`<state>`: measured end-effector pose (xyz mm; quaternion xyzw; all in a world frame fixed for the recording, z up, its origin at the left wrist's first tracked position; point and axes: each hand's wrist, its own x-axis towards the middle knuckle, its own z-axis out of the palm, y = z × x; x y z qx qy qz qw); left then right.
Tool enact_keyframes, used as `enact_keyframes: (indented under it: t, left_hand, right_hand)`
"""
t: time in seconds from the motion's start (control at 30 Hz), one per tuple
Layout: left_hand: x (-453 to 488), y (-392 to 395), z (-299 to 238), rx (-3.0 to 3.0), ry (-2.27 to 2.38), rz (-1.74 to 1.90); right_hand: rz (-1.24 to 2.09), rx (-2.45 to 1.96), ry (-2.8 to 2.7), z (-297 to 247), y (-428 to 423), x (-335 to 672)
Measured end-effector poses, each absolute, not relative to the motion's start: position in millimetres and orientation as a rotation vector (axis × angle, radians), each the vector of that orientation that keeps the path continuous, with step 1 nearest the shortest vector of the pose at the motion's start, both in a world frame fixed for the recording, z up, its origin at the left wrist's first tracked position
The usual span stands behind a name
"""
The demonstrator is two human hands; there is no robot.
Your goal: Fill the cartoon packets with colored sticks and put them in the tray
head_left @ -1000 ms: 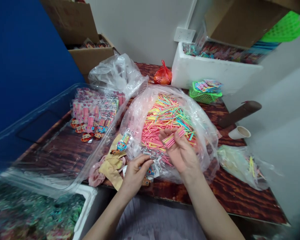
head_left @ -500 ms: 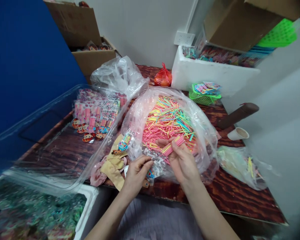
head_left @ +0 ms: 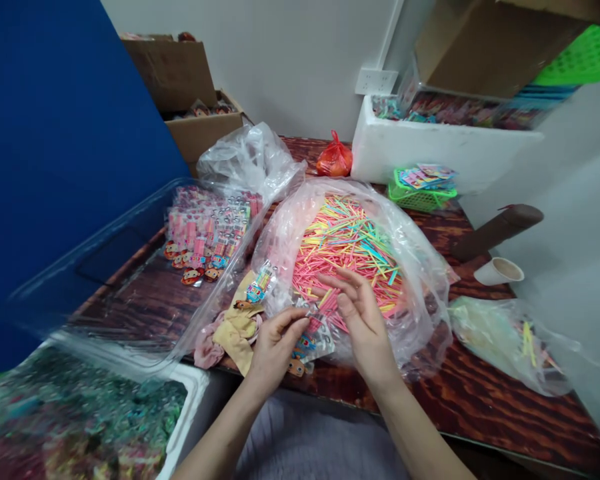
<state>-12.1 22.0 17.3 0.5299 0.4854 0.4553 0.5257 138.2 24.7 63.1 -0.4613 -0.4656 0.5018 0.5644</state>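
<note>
My left hand (head_left: 276,341) is closed, pinching the top edge of a small clear plastic packet (head_left: 323,339) with a blue print and a cartoon-head card. My right hand (head_left: 366,321) curves around a short bundle of pink and yellow candy-like sticks (head_left: 327,301), its lower end at the packet's mouth. The fingers partly hide the bundle. Behind the hands, a big open clear bag (head_left: 425,267) holds a heap of loose pink, yellow, green and blue sticks (head_left: 345,233). A filled packet (head_left: 258,285) lies left of it, by the yellow cloth sleeve (head_left: 237,327).
A clear plastic tray (head_left: 180,353) with several filled packets (head_left: 210,233) stands left. A foam box (head_left: 185,393) is below it. Behind are a cardboard box (head_left: 205,133), a red bag (head_left: 335,157) and a green basket (head_left: 420,197). A paper cup (head_left: 497,272) and brown flask (head_left: 497,230) stand right.
My right hand has brought the stick bundle down and left to the packet in my left hand. The camera view has shifted slightly, moving the scene rightward.
</note>
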Motion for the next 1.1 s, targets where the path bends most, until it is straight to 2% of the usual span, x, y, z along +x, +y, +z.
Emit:
enact_keyframes:
  t: [0.13, 0.5, 0.7, 0.87, 1.0, 1.1]
  left_hand:
    - [-20.9, 19.6, 25.7, 1.245, 1.164, 1.099]
    - [-54.6, 19.4, 15.6, 1.134, 1.028, 1.092]
    - [-86.4, 35.9, 17.2, 0.977, 1.034, 1.059]
    - [-93.7, 71.0, 20.8, 0.929, 1.121, 1.194]
    - [-82.9, 96.7, 0.1, 1.149, 1.32, 1.247]
    - [-71.4, 110.5, -23.7, 1.483, 1.66, 1.286]
  right_hand:
    - [1.045, -1.155, -1.405, 63.7, 17.4, 131.5]
    - [0.719, -1.23, -1.771, 69.8, 9.3, 98.1]
    - [0.709, -1.177, -1.679, 64.3, -9.5, 75.9]
    - [0.73, -1.403, -1.631, 30.3, 1.6, 103.8]
    - [0.412, -1.727, -1.741, -10.6, 41.6, 143.9]
    - [0.104, -2.013, -1.967, -27.3, 68.8, 156.2]
